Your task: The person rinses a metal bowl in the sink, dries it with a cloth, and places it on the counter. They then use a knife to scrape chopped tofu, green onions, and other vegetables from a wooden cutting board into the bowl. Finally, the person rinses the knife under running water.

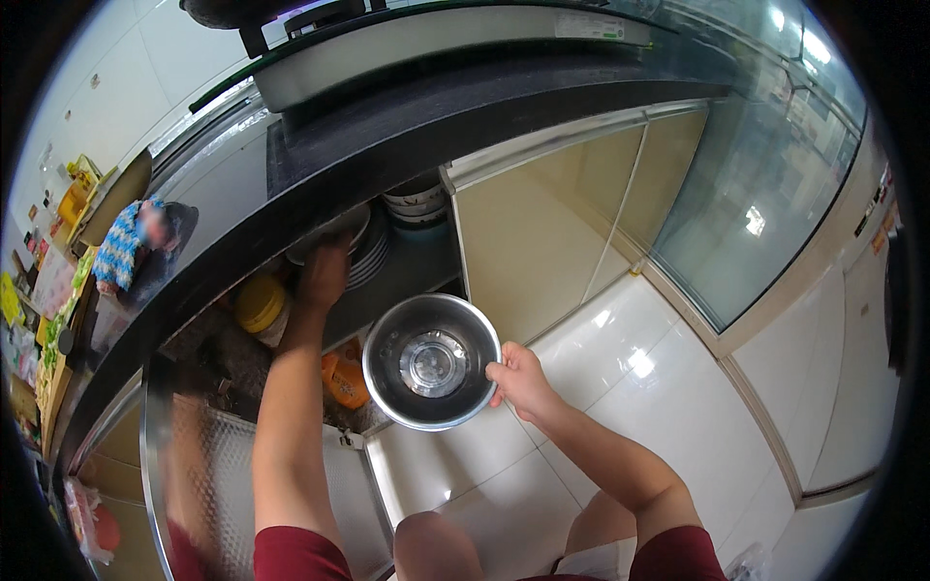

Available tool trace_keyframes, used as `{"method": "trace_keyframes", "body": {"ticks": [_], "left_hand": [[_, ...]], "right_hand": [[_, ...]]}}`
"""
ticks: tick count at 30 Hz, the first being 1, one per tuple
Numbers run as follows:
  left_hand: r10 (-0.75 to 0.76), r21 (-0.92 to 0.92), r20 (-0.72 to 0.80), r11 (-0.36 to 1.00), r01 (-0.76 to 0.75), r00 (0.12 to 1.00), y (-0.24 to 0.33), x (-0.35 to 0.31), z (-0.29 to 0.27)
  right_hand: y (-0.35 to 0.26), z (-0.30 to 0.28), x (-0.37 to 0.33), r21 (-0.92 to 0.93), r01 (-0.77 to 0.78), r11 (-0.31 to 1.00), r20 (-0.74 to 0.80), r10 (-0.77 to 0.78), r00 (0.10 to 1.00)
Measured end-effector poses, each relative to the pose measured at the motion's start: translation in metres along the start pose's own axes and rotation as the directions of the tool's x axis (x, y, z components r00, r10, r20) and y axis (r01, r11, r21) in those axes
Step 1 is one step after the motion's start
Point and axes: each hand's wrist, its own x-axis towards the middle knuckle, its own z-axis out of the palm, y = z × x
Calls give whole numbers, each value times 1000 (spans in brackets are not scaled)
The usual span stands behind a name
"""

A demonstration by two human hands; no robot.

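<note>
two hands (521, 383), one steel bowl (384, 358), one stack of plates (372, 259), one yellow-lidded jar (262, 305), one orange packet (344, 376)

1. The left sleeve (300, 556) is dark red, a deep maroon, plain across the part in view, and ends in a straight hem.
2. The right sleeve (680, 556) matches it in colour, with its edge cut across the arm in the same simple way.
3. Both forearms (294, 426) are bare below the sleeves, broad near the elbow and narrowing at the wrist.
4. The left hand (327, 263) is bare, its finger outlines blurred and in shadow.
5. The right hand (524, 383) is bare too, with rounded knuckles.
6. Both knees (438, 547) are uncovered and rounded; pale cloth (596, 563) shows by the right one.
</note>
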Motion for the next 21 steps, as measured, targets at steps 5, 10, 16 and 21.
{"method": "trace_keyframes", "body": {"ticks": [5, 10, 16, 21], "left_hand": [[-177, -104, 170, 975, 196, 969, -6, 3, 21], [-131, -31, -58, 991, 129, 990, -26, -15, 46], [-386, -156, -92, 916, 370, 918, -3, -69, 57], [-701, -561, -41, 606, 564, 712, 100, -121, -57]], "right_hand": [[6, 1, 7, 25, -14, 1000, -12, 14, 1000], [-13, 20, 4, 115, -62, 991, 1, 62, 998], [-18, 15, -8, 83, -57, 995, -57, 61, 997], [-33, 11, -54, 38, -144, 989, -105, 147, 983]]}}
